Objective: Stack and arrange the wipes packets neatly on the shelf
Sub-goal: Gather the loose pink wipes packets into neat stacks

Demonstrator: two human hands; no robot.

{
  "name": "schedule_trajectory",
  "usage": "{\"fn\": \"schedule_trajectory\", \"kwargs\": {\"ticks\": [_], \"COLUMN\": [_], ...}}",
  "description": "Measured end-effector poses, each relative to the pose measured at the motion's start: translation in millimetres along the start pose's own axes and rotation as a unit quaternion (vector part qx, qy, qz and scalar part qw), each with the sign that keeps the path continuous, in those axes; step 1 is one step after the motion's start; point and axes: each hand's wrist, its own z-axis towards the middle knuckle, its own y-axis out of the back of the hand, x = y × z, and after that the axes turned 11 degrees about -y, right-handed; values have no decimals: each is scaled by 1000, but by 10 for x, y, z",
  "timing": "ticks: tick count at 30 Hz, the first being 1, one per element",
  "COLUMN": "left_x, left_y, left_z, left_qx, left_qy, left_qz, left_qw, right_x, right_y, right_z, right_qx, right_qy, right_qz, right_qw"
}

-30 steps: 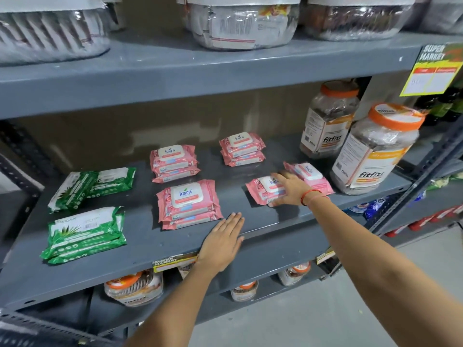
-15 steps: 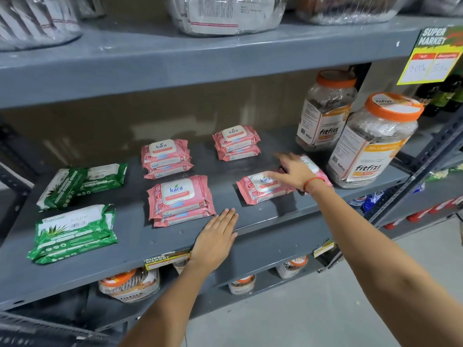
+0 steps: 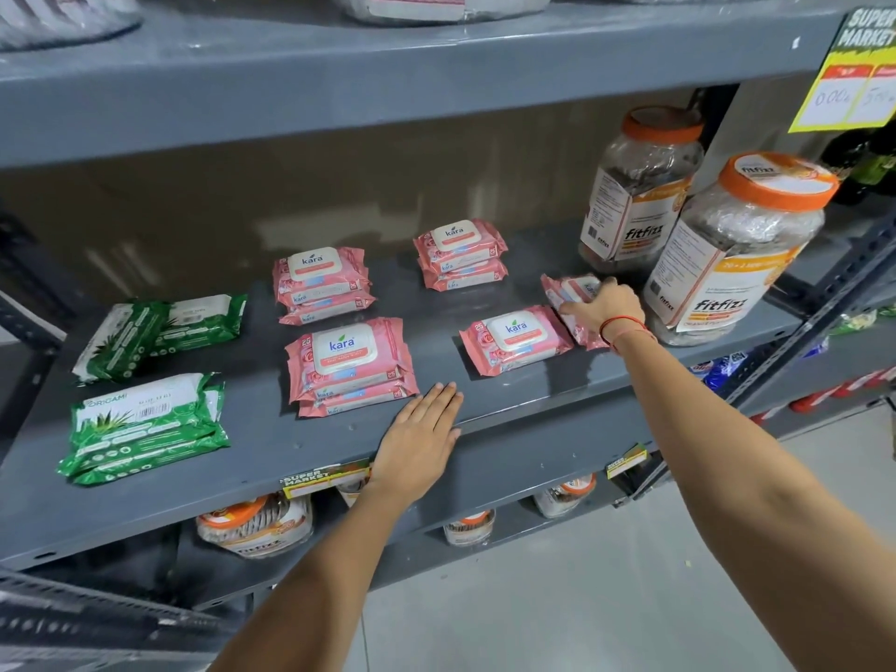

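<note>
Pink Kara wipes packets lie on the grey shelf (image 3: 509, 400): a stack at the front middle (image 3: 349, 366), a stack behind it (image 3: 322, 283), a stack further back (image 3: 458, 254) and a single packet (image 3: 514, 339) at the front right. My right hand (image 3: 606, 308) grips another pink packet (image 3: 565, 293) just right of the single one, with its far end tilted up and blurred. My left hand (image 3: 422, 438) rests flat on the shelf's front edge and holds nothing. Green wipes packets lie at the left, front (image 3: 145, 424) and back (image 3: 160, 332).
Two big orange-lidded jars, one at the back (image 3: 640, 186) and one in front (image 3: 732, 254), stand right beside my right hand. A shelf above (image 3: 388, 75) overhangs. More jars sit on the shelf below (image 3: 252, 526). A yellow price tag (image 3: 853, 84) hangs top right.
My right hand left the single packet, slid right onto the packet by the jars and took hold of it, tilting it up. My left hand stayed on the shelf edge.
</note>
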Motion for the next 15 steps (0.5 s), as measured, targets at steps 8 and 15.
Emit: {"fn": "schedule_trajectory", "kwargs": {"ticks": [8,15], "left_x": [-17,-33], "left_y": [20,40], "left_z": [-11,-21], "left_qx": [-21,-32], "left_qy": [0,5], "left_qz": [4,14], "left_qw": [1000,999], "right_x": [335,416], "right_y": [66,-26], "right_z": [-326,-466], "right_qx": [89,92], "right_qy": [172,174], "right_qz": [-28,-111], "right_qw": [981,974]}}
